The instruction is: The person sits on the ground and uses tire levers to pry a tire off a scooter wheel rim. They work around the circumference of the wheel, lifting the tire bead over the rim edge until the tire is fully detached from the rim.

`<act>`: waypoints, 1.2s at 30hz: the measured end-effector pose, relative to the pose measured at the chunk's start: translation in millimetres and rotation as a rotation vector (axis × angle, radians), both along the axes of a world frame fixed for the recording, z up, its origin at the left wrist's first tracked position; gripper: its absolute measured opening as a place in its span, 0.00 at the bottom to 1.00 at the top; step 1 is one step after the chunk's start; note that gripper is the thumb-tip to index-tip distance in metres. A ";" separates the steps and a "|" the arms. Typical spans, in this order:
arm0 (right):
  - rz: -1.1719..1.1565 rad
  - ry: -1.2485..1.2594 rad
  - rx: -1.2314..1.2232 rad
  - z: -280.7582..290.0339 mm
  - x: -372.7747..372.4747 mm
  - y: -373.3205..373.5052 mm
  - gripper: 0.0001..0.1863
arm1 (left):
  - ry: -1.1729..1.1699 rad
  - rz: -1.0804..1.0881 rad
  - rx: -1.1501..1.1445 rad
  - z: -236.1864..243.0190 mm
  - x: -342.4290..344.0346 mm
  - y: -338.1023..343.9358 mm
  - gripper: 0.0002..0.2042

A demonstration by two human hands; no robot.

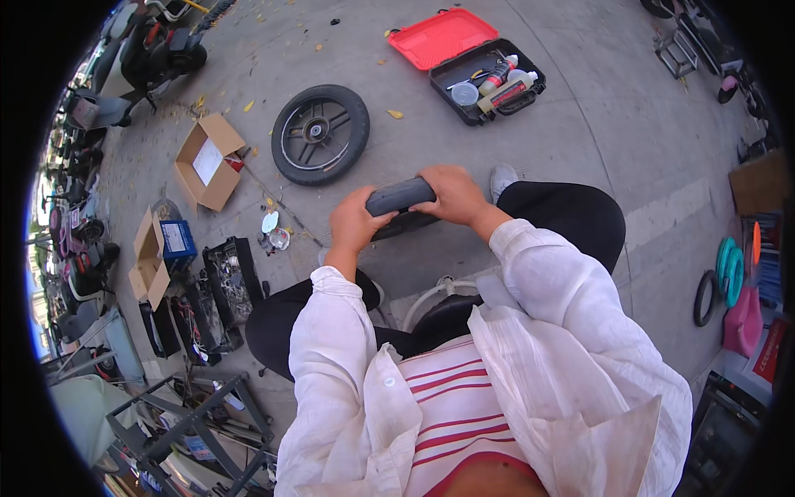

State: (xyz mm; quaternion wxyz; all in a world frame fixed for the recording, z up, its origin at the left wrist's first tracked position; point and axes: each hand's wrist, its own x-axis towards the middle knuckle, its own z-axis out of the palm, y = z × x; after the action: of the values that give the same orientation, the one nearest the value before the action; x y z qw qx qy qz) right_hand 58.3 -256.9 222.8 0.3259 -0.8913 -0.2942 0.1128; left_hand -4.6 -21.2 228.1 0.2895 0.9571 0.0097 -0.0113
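Between my knees I hold a dark tyre (pixel 400 196) upright, its tread facing up. My left hand (pixel 354 219) is closed on the tyre's left side, and my right hand (pixel 454 195) is closed on its right side, thumb toward me. The lower part of the tyre is mostly hidden by my hands and by its own top. Just beyond my hands, a spoked wheel with a black tyre (pixel 320 134) lies flat on the ground.
An open toolbox (pixel 478 118) with a red lid holds bottles and tubs at the far right. To the left are an open cardboard box (pixel 222 189), a black tray of small parts (pixel 233 282) and a metal frame (pixel 199 414). Parked scooters (pixel 137 50) line the far left.
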 end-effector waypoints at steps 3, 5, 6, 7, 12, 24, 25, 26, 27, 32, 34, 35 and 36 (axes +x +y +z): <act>0.068 -0.098 0.203 -5.4 -2.7 1.6 0.38 | 0.079 -0.037 -0.077 -4.1 -3.8 30.5 0.33; -0.006 -0.046 0.170 -12.5 -6.8 -5.6 0.40 | 0.195 0.005 -0.020 0.2 -10.6 58.8 0.36; -0.040 -0.021 0.155 -16.0 -7.7 -9.7 0.40 | 0.250 0.029 0.011 4.8 -13.7 71.7 0.37; -0.024 0.037 0.118 -25.1 -6.3 -17.1 0.40 | 0.337 -0.002 0.102 15.1 -13.4 78.3 0.41; -0.073 0.222 0.061 -54.7 -15.2 -6.2 0.41 | -0.085 -0.048 0.225 40.7 -14.6 21.1 0.38; 0.121 -0.162 0.039 26.0 0.1 12.5 0.40 | 0.079 0.004 -0.096 31.8 -22.2 45.3 0.36; 0.143 -0.174 0.062 23.5 1.2 12.9 0.41 | 0.049 -0.041 -0.084 27.5 -17.7 33.3 0.36; 0.166 -0.185 0.086 21.2 1.3 11.8 0.41 | 0.018 -0.084 -0.072 23.7 -14.5 20.8 0.36; 0.184 -0.188 0.110 20.0 0.6 9.7 0.42 | -0.059 -0.058 -0.058 21.4 -13.3 7.4 0.35; 0.204 -0.003 0.090 8.2 17.1 -5.2 0.40 | -0.077 -0.126 0.015 22.9 -4.9 -7.4 0.34; 0.163 -0.009 0.092 4.5 13.7 -6.3 0.38 | -0.076 -0.113 0.025 18.6 -4.1 -8.2 0.33; 0.154 -0.022 0.088 2.3 11.4 -6.0 0.36 | -0.073 -0.113 0.022 16.8 -3.5 -7.0 0.33; 0.144 -0.039 0.087 3.0 10.2 -4.6 0.35 | -0.072 -0.113 0.022 17.0 -2.2 -5.8 0.32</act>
State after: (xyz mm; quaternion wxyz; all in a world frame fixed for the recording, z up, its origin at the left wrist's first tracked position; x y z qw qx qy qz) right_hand 68.5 -261.5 225.8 0.3496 -0.8548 -0.3685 0.1059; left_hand -6.8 -27.0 245.2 0.2779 0.9590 -0.0548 0.0070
